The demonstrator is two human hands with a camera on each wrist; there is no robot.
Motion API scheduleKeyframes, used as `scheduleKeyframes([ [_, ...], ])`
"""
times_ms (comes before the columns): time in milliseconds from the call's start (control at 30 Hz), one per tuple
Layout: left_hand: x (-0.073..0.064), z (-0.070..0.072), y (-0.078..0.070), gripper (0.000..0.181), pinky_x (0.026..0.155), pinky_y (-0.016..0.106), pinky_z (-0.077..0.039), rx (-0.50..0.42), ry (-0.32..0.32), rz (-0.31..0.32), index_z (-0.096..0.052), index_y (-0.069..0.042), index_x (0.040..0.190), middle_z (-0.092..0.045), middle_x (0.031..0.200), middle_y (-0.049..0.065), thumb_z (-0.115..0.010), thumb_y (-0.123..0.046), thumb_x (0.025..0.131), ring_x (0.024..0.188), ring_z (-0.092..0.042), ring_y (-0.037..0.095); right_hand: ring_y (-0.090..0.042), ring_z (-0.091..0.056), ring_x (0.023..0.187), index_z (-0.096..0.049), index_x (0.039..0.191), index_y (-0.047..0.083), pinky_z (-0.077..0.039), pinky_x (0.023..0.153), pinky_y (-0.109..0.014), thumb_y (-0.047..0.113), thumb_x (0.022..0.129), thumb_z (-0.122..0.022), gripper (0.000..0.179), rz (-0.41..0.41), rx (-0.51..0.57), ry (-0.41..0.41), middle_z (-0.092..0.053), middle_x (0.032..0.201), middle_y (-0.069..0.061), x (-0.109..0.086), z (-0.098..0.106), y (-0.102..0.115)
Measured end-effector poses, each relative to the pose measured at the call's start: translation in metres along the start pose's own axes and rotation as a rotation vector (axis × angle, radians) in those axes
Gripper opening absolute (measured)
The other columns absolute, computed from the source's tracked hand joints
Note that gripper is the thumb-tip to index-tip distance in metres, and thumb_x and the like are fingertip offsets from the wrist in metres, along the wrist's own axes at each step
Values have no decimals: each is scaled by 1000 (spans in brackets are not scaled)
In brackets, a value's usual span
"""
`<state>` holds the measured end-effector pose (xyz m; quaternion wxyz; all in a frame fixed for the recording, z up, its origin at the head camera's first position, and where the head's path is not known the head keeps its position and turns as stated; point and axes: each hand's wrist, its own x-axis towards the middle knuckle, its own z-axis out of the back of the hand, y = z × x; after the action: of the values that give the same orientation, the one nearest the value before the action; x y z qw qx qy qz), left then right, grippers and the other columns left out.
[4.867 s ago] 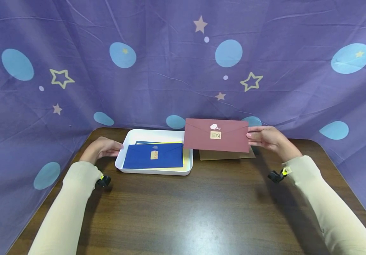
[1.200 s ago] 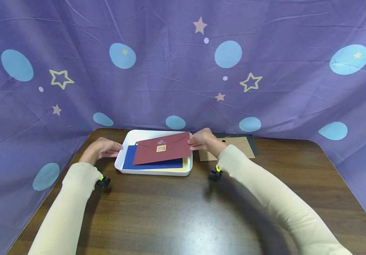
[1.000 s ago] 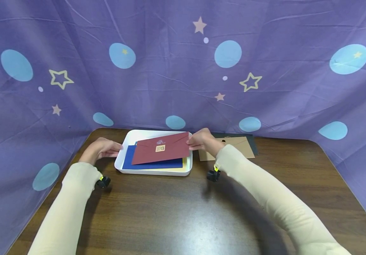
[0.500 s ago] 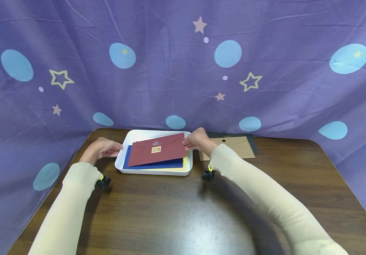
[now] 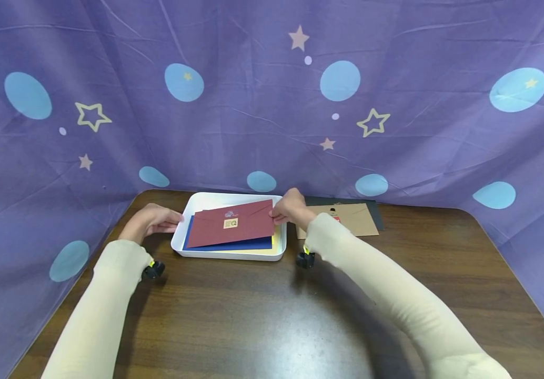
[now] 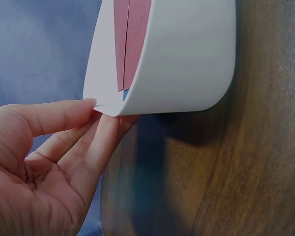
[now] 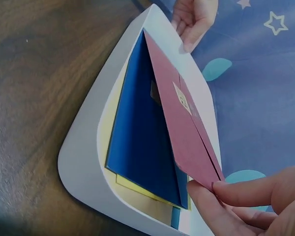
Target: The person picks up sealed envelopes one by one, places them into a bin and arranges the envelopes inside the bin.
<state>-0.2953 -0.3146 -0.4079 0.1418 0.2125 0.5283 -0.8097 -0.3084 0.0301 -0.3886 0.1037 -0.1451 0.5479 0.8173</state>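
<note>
My right hand (image 5: 292, 206) pinches the right edge of a dark red envelope (image 5: 215, 230) between thumb and fingers. The envelope lies slanted over the white tray (image 5: 279, 251), its right end raised in the right wrist view and its far left end down inside the tray. Beneath it are a blue envelope (image 7: 137, 128) and a yellow one (image 7: 113, 110), with a tan piece (image 7: 147, 204) showing under them. At the tray's left end my left hand (image 6: 49, 162) pinches the rim, thumb on top and fingers below.
Right of the tray, a kraft-brown envelope (image 5: 359, 221) with a small snowman-like figure lies over a dark green-grey envelope (image 5: 377, 216). The brown wooden table (image 5: 262, 310) reaches back to a purple curtain (image 5: 262, 105) with stars and blue dots.
My right hand has carried the red envelope leftward from above the brown envelope, over and down into the tray, sliding it slightly further left lately. The left hand stays at the tray rim.
</note>
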Motion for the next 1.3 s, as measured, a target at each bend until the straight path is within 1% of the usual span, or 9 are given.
scheduleKeyframes([
  [133, 0, 1, 0, 5, 73, 19, -64, -7, 0, 2, -69, -2, 94, -70, 73, -5, -65, -4, 96, 69, -68, 4, -29, -76, 66, -70, 99, -16, -67, 75, -40, -8, 80, -80, 23, 12, -119, -20, -75, 90, -26, 2, -2, 2],
  [233, -1, 2, 0, 5, 72, 19, -64, -10, 2, 1, -69, -2, 94, -70, 73, -5, -64, -3, 96, 69, -68, 4, -30, -77, 73, -72, 95, -12, -67, 72, -37, -2, 79, -83, 21, 28, -244, -16, -76, 83, -21, 4, -4, 2],
  [300, 0, 2, 0, 7, 71, 18, -63, -10, 3, -2, -69, 1, 99, -70, 73, -5, -64, -3, 96, 69, -68, 4, -29, -77, 73, -73, 93, -11, -67, 71, -36, -1, 79, -84, 21, 38, -300, -9, -76, 78, -19, 5, -6, 2],
  [400, 0, 0, -1, 16, 71, 18, -63, -11, 8, -4, -67, 7, 109, -71, 73, -5, -64, -3, 96, 69, -68, 4, -27, -77, 72, -73, 92, -8, -67, 70, -35, 1, 79, -84, 20, 48, -354, 0, -76, 74, -16, 5, -8, 1],
  [467, 0, 0, -1, 20, 71, 18, -63, -10, 11, -3, -66, 8, 112, -71, 73, -5, -64, -3, 96, 69, -68, 3, -27, -77, 72, -72, 92, -8, -67, 69, -35, 1, 80, -84, 19, 55, -368, 3, -75, 73, -16, 5, -9, 0],
  [767, 1, 1, 0, 18, 70, 18, -63, -26, 18, -3, -67, 8, 111, -71, 72, -5, -63, -3, 96, 68, -69, 4, -28, -77, 73, -72, 88, -7, -66, 65, -34, 0, 80, -83, 15, 85, -426, 15, -75, 74, -17, 4, -11, -3],
  [967, 2, 1, 2, 15, 71, 19, -64, -22, 23, -6, -68, 6, 107, -71, 72, -5, -63, -3, 96, 68, -69, 3, -30, -77, 74, -72, 91, -9, -67, 66, -35, -1, 80, -83, 18, 103, -425, 15, -75, 76, -19, 5, -11, -6],
  [1200, 2, 1, 2, 29, 70, 18, -63, -19, 21, -20, -63, 12, 122, -71, 73, -6, -62, -2, 97, 69, -68, 3, -31, -77, 74, -72, 93, -11, -67, 67, -34, -3, 81, -80, 17, 111, -425, 15, -75, 77, -21, 5, -13, -7],
  [1300, 2, 1, 2, 28, 70, 18, -63, -22, 23, -17, -64, 12, 121, -71, 73, -6, -62, -3, 97, 69, -69, 3, -30, -77, 74, -72, 92, -10, -66, 66, -33, -4, 83, -78, 13, 118, -447, 17, -75, 78, -21, 5, -13, -8],
])
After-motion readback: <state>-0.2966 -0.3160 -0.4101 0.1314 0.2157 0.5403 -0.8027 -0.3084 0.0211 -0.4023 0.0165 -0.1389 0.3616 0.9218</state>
